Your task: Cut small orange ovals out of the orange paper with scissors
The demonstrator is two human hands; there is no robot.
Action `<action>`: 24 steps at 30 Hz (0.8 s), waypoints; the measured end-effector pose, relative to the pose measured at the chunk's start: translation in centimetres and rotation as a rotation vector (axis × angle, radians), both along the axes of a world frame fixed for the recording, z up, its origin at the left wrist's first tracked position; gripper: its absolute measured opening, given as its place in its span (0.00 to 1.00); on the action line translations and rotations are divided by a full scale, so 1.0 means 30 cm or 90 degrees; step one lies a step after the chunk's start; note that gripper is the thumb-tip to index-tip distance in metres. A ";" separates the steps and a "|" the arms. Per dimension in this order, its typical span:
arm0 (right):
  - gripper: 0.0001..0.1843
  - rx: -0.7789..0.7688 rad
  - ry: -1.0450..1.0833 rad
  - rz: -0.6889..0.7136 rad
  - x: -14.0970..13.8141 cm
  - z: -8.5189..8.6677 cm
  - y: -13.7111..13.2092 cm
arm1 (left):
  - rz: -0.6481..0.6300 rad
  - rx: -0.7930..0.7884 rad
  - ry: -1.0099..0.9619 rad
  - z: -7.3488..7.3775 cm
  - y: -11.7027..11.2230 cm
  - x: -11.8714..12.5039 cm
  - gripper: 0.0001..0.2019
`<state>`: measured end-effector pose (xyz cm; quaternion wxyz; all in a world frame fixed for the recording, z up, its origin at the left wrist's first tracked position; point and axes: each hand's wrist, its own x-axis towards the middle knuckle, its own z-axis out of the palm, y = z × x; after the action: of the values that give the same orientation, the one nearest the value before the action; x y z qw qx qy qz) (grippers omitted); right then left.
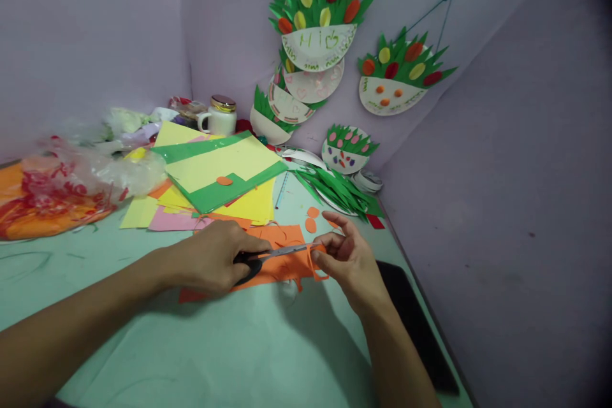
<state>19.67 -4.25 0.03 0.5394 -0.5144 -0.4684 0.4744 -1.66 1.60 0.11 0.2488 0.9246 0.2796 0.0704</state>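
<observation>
My left hand (pixel 217 256) is closed around the black handles of a pair of scissors (pixel 287 250), whose blades point right. At the blade tips, my right hand (pixel 347 255) pinches a small piece of orange paper (pixel 313 261) between thumb and fingers, with the other fingers raised. A thin curled strip of the paper hangs below the pinch. Under the scissors lies a larger orange sheet (pixel 262 277) with ragged cut edges. Two small orange ovals (pixel 311 225) rest on the table just beyond my right hand.
Yellow and green paper sheets (pixel 224 166) are stacked behind my left hand, near a white mug (pixel 222 120). Cut green strips (pixel 335 191) lie at back right. A black flat object (pixel 415 325) borders the right edge. Plastic bags (pixel 71 178) sit left; paper-plate flower baskets (pixel 318 44) hang on the wall.
</observation>
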 end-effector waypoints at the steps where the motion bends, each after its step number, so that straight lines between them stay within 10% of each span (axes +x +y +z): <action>1: 0.32 -0.003 0.000 0.002 -0.001 0.001 -0.001 | -0.001 -0.003 0.000 0.001 0.000 0.000 0.05; 24: 0.32 -0.035 -0.035 0.029 0.002 -0.004 -0.003 | -0.016 0.003 0.025 0.008 -0.009 -0.002 0.07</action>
<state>19.73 -4.35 -0.10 0.5009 -0.5311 -0.4813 0.4850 -1.71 1.34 0.34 0.2420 0.9300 0.2722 0.0500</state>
